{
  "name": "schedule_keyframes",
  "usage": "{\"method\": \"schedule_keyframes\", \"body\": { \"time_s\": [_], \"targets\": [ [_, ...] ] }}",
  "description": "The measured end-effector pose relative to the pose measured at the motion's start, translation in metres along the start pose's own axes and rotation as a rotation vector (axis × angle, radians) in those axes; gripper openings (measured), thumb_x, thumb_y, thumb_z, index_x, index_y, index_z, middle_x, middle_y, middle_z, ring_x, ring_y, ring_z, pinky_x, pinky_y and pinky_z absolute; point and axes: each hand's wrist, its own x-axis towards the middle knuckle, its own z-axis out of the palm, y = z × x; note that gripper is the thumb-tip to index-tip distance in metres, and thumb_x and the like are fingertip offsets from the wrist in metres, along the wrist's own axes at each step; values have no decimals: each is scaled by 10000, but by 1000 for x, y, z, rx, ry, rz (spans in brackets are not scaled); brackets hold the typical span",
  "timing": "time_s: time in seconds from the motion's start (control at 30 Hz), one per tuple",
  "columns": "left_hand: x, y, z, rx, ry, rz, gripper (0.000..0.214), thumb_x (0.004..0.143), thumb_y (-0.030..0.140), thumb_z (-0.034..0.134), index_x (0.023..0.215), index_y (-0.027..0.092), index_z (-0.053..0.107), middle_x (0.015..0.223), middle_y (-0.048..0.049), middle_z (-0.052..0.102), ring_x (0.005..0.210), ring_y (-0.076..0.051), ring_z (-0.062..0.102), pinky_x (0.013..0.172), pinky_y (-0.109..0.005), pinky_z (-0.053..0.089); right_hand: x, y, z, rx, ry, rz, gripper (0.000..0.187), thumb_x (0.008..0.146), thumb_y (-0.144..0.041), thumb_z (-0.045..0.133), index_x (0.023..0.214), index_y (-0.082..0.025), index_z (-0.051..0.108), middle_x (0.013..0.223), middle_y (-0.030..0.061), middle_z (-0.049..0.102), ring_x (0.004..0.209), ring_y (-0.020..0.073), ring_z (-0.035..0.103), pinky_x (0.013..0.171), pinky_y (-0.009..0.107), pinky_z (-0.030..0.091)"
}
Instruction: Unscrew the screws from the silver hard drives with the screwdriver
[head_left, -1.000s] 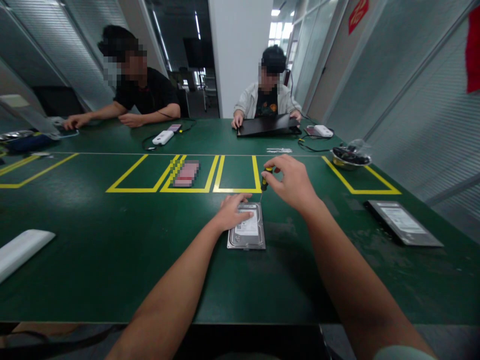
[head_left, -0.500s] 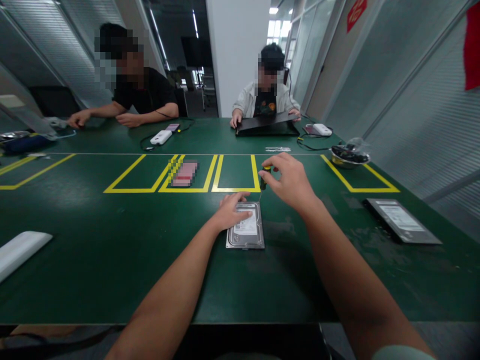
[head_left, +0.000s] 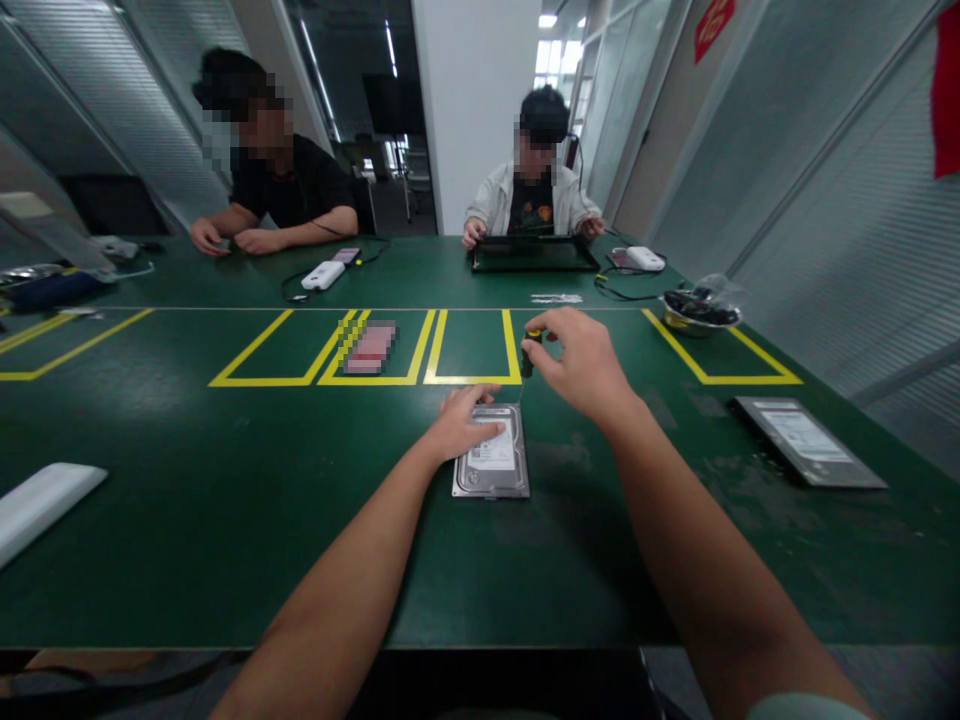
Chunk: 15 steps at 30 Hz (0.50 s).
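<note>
A silver hard drive (head_left: 491, 478) with a white label lies flat on the green table in front of me. My left hand (head_left: 466, 425) grips it at its far left part, thumb across the label and fingers along the far edge. Between the thumb and fingers of my right hand (head_left: 577, 355) is a screwdriver (head_left: 531, 356) with a dark handle and yellow top. It stands nearly upright, its thin shaft reaching down to the drive's far right corner. The tip is too small to make out.
A second drive (head_left: 808, 442) lies at the right, below a metal bowl (head_left: 699, 318) of dark items. Yellow tape (head_left: 472, 380) marks boxes on the green table (head_left: 300, 560). A white object (head_left: 45, 510) is at left. Across sit two people, one holding a black frame (head_left: 534, 265).
My hands, the drive and the screwdriver stay almost in place; the screwdriver handle looks slightly turned. Across the table, the dark panel is lowered, and the left person's hands have come together.
</note>
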Motion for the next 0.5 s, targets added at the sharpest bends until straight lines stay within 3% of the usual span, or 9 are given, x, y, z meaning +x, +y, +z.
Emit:
{"method": "schedule_keyframes", "body": {
  "time_s": [0.17, 0.37, 0.5],
  "targets": [
    [0, -1, 0, -7, 1, -1, 607, 772, 401, 679, 1330, 230, 512, 1177, -71, 620, 1111, -295, 523, 993, -473, 379, 1, -1, -1, 17, 6, 0, 87, 844, -242, 563, 893, -202, 623, 901, 69, 617, 870, 216, 561, 791, 362, 436],
    [0, -3, 1, -28, -1, 9, 615, 770, 389, 682, 1335, 220, 507, 1181, -82, 608, 1115, -293, 529, 985, -461, 398, 0, -1, -1, 12, 5, 12, 190, 817, -182, 526, 999, -196, 579, 956, 73, 644, 824, 211, 566, 785, 365, 427],
    [0, -2, 1, -32, -4, 13, 607, 773, 385, 681, 1333, 224, 509, 1183, -82, 609, 1115, -291, 535, 988, -463, 397, 0, 0, 0, 11, 2, 6, 109, 838, -247, 565, 931, -204, 601, 941, 69, 633, 855, 216, 560, 803, 363, 424]
  ]
}}
